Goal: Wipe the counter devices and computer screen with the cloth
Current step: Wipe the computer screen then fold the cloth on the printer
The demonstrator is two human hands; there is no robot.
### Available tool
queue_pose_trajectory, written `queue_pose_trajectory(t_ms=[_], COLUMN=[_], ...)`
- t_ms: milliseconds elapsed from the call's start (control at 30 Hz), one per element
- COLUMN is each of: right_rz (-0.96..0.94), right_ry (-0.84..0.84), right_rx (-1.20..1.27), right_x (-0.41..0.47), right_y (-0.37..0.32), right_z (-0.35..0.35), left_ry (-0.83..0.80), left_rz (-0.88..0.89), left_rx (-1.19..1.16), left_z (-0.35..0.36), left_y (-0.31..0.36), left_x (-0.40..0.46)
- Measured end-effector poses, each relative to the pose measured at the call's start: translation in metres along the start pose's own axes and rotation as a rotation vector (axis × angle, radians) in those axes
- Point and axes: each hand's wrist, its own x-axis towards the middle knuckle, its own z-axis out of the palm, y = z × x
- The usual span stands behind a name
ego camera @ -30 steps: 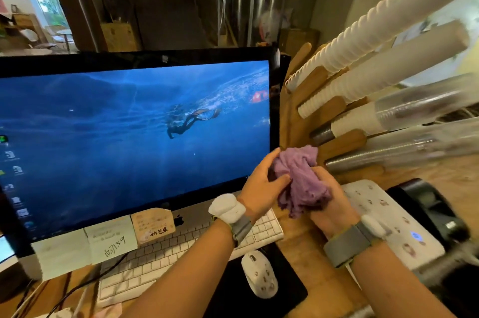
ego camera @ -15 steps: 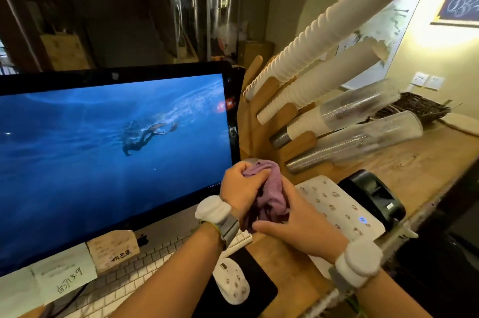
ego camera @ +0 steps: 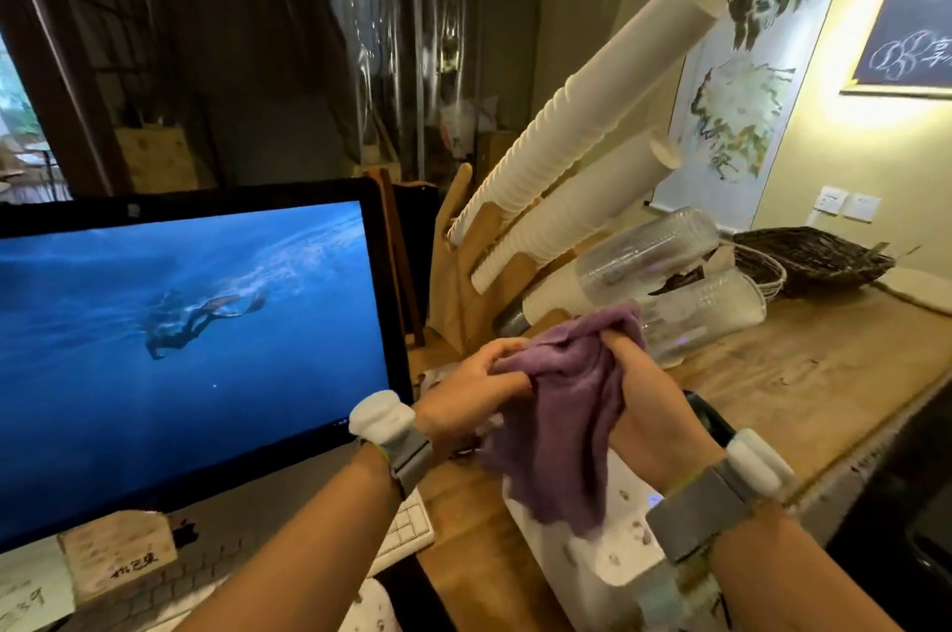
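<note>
Cloth (ego camera: pixel 561 420), purple and soft, hung bunched in long folds between both hands above the wooden counter (ego camera: pixel 803 373), its loose lower end draped over a white device (ego camera: pixel 602 554). The left hand (ego camera: pixel 474 389) pinched its upper left edge; the right hand (ego camera: pixel 649 404) gripped the top, fingers buried in the folds. Just to the left stood the computer screen (ego camera: pixel 196 353), glowing blue with a diver.
</note>
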Motion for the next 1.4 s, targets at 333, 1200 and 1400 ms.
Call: queue_pose_trajectory(t_ms=[333,1200,1400], right_rz=[-0.173,-0.357,-0.336], right_ry=[-0.011,0.093,-0.046], right_rx=[-0.120,-0.508,-0.805], right_x=[0.003,-0.064,-0.078], right_y=[-0.040,-0.069,-0.084], right_z=[-0.057,-0.058,-0.052], left_ry=[-0.101,-0.372,-0.256], left_rz=[0.035,-0.013,0.046], left_rx=[-0.348,-0.272,-0.134], left_z=[0.049,0.044,0.031], left_y=[0.030,0.037,0.058], left_x=[0.015,-0.016,-0.016])
